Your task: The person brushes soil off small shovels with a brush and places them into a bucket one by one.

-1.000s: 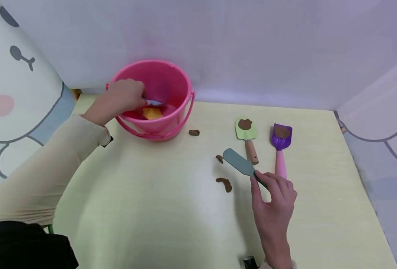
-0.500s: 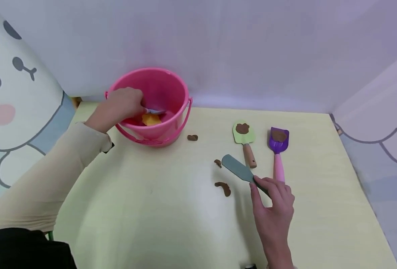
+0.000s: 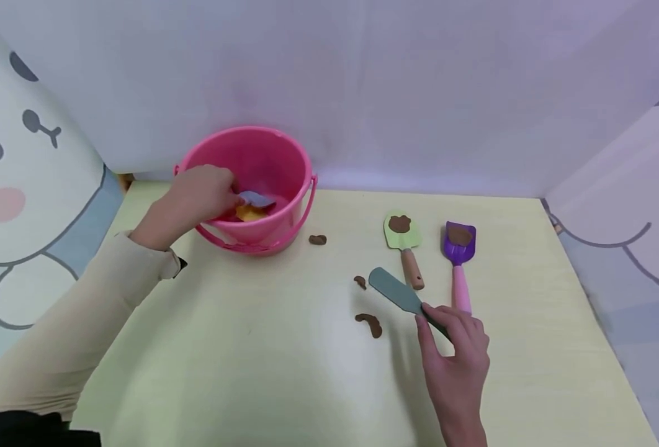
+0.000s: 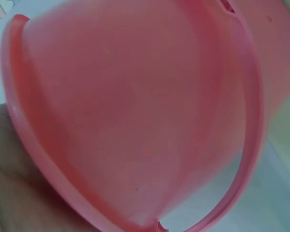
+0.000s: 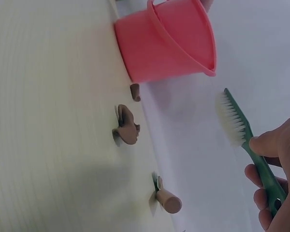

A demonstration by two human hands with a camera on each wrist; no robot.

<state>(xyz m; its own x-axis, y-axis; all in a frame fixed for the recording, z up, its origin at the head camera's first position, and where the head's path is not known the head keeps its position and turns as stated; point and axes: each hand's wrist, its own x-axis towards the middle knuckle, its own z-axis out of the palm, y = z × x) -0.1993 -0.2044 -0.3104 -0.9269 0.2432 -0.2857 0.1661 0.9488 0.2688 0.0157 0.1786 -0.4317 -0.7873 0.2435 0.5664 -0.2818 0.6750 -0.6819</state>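
Observation:
My left hand (image 3: 201, 192) reaches over the rim into a pink bucket (image 3: 268, 234). Its fingertips are at one end of a small pale blue piece (image 3: 258, 199), which they appear to pinch. Under that lies a yellow piece (image 3: 249, 213); the bucket wall partly hides both. In the left wrist view the same hand (image 4: 19, 179) shows behind the bucket's rim, its fingertips out of sight. My right hand (image 3: 455, 357) holds a green brush (image 5: 251, 137) by its handle, thumb along it, above the table. White bristles (image 5: 232, 121) line one side; the head view shows its smooth back.
A light green spatula (image 3: 411, 234) with a wooden handle and a purple shovel (image 3: 459, 248) with a pink handle lie at right. Brown pieces lie on the table: one near the bucket (image 3: 318, 239), a small one (image 3: 360, 282) and a curved one (image 3: 370, 323). A white wall (image 3: 419, 93) stands behind.
The head view has tilted, so everything sits lower in it. More of the pale blue piece shows beside my left fingertips. The right hand keeps its hold on the brush.

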